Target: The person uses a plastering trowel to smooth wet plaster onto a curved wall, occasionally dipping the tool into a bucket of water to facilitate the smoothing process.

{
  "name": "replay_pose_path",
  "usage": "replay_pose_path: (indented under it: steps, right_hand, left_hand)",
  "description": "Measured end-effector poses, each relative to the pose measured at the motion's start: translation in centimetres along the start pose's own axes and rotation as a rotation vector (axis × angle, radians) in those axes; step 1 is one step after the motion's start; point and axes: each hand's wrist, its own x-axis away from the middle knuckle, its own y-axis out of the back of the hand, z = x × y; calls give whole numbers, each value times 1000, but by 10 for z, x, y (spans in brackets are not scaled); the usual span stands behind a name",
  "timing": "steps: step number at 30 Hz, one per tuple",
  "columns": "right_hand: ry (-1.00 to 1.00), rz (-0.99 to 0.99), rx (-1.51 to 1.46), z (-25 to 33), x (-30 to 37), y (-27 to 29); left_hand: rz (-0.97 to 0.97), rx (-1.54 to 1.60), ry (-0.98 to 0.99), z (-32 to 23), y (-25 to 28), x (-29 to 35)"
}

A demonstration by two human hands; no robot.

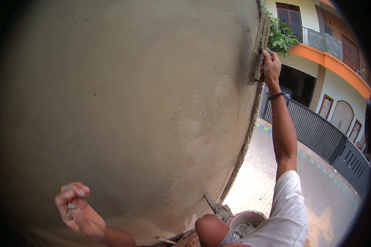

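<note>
My right hand (pixel 271 68) is raised to the upper right, its fingers closed round the handle of a plastering trowel (pixel 257 51). The trowel's long flat blade lies along the right edge of a grey plastered wall (pixel 144 103), partly over the rough corner. At lower left, my left hand (pixel 80 210) hangs in front of the wall with loosely curled fingers and a gap to the thumb. Nothing shows in it, and grey mortar sticks to its fingertips. The wall surface is mostly smooth, with small pits and a rougher patch right of the middle.
Below, beside my bent knee (pixel 210 228), stands a bucket (pixel 257 213) with grey mortar in it. A short strip of wood (pixel 210 202) leans near the wall's foot. Beyond the corner are a paved street (pixel 259 164), a dark gate (pixel 309 123), a leafy plant (pixel 281 39) and a house.
</note>
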Motion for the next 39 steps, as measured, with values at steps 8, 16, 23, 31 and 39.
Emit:
replay_pose_path:
  steps: [8, 16, 23, 31, 39]
  right_hand:
    - [-122, 30, 303, -57, -5, 8]
    - [-190, 68, 569, -207, 242, 122]
    - [-235, 85, -60, -64, 39, 44]
    - [25, 380, 117, 4, -59, -8]
    - [358, 665, 476, -8, 205, -50]
  left_hand:
    - [162, 12, 173, 41, -46, 21]
    - [271, 22, 290, 52, -89, 41]
    - [202, -12, 238, 44, -70, 32]
    - [272, 60, 180, 51, -58, 31]
    - [270, 89, 247, 47, -57, 33]
